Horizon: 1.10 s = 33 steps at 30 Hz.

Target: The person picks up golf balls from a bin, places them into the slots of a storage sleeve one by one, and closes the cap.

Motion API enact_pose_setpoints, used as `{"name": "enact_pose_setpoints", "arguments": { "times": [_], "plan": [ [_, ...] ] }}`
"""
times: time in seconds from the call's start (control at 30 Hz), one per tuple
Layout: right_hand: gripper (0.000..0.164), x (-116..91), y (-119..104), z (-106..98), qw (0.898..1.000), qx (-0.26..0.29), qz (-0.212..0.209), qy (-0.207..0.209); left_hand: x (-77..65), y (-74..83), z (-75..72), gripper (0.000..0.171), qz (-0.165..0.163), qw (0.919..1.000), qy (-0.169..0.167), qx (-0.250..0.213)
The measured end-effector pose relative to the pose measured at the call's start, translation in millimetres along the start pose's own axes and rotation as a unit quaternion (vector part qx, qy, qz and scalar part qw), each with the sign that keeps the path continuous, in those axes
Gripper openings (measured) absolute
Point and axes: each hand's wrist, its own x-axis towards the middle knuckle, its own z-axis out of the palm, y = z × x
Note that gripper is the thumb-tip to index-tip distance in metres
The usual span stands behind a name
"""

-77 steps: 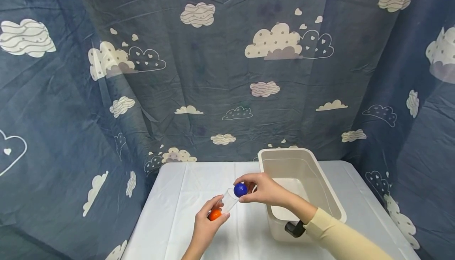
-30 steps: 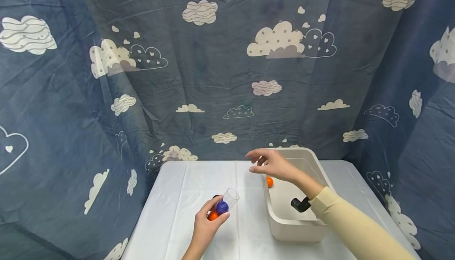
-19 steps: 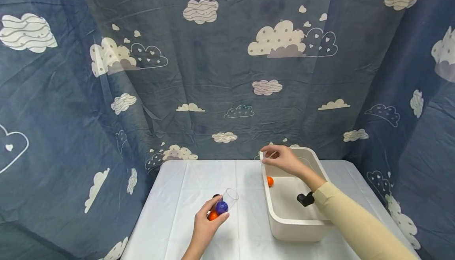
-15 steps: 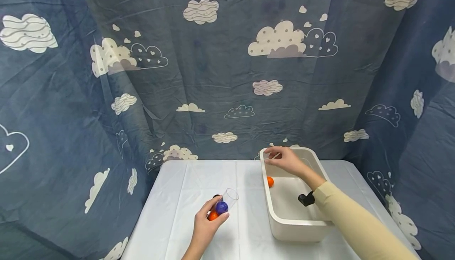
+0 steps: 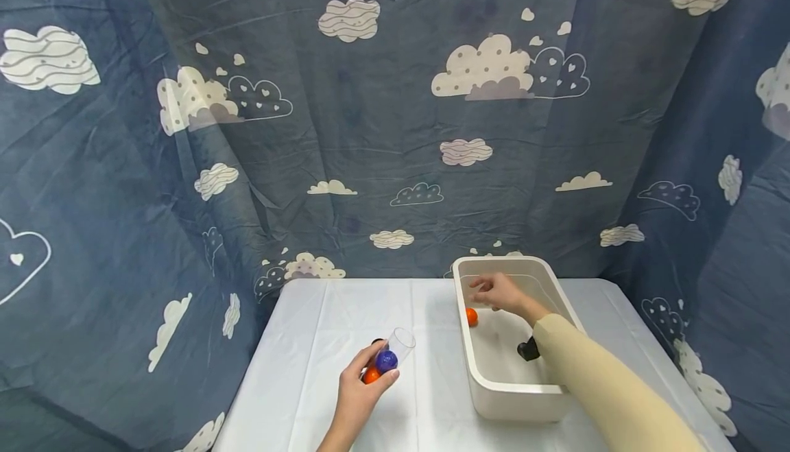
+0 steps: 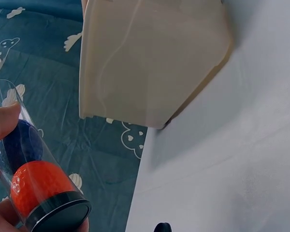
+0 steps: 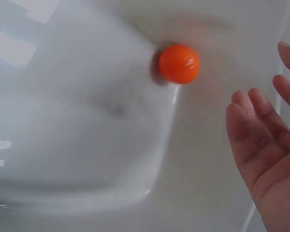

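Dark blue cloth (image 5: 370,95) printed with pale clouds hangs behind and on both sides of a white table (image 5: 345,315). A beige bin (image 5: 512,404) stands toward the table's right edge, its far end close to the table's far edge.

Left of the bin, the left hand (image 5: 358,390) grips a clear tube (image 5: 401,342), fingers and thumb curled round it, tilted with its mouth up and to the right. The blue ball (image 5: 387,361), held at that mouth in the earliest picture, now sits inside, next to the red-orange ball (image 5: 372,374), which is nearer the black cap (image 6: 63,215) at the tube's lower end. So the tube carries two balls, and bare length shows between the blue one and the mouth.

The right hand (image 5: 500,292) has changed place too: it has let go of the blue ball and dipped below the bin's rim. Its fingers are loosely bent and apart, holding nothing. Near them, untouched, an orange ball (image 5: 472,317) lies in the bin's far left corner, the only loose ball in sight.
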Motion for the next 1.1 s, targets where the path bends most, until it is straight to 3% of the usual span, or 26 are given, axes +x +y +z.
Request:
{"name": "enact_pose_setpoints", "arguments": {
  "times": [0.3, 0.47, 0.67, 0.77, 0.9, 1.1],
  "plan": [
    [0.044, -3.2, 18.5, 11.9, 0.993, -0.027, 0.103, -0.051, -3.3, 1.9, -2.9, 0.053, 0.004, 0.9999, -0.009, -0.002],
    [0.052, 3.6, 23.2, 20.7, 0.99, -0.053, 0.111, -0.071, -2.2, 5.4, -2.8, 0.053, 0.001, 0.9999, 0.001, 0.013],
    [0.049, 8.9, 19.9, 29.0, 0.985, -0.084, 0.114, -0.096, -7.6, 32.6, -5.0, 0.052, 0.0, 0.9998, -0.003, 0.019],
    [0.045, 11.3, 22.3, 31.7, 0.985, -0.096, 0.108, -0.093, -8.9, 38.0, -7.2, 0.051, -0.005, 0.9998, -0.007, 0.018],
    [0.04, 13.2, 27.9, 34.2, 0.986, -0.092, 0.11, -0.084, -6.9, 31.0, -8.1, 0.052, -0.015, 0.9996, -0.002, 0.025],
    [0.038, 11.5, 39.3, 40.3, 0.986, -0.102, 0.103, -0.081, -0.9, 3.0, -9.1, 0.054, -0.024, 0.9993, 0.005, 0.028]
  ]
}}
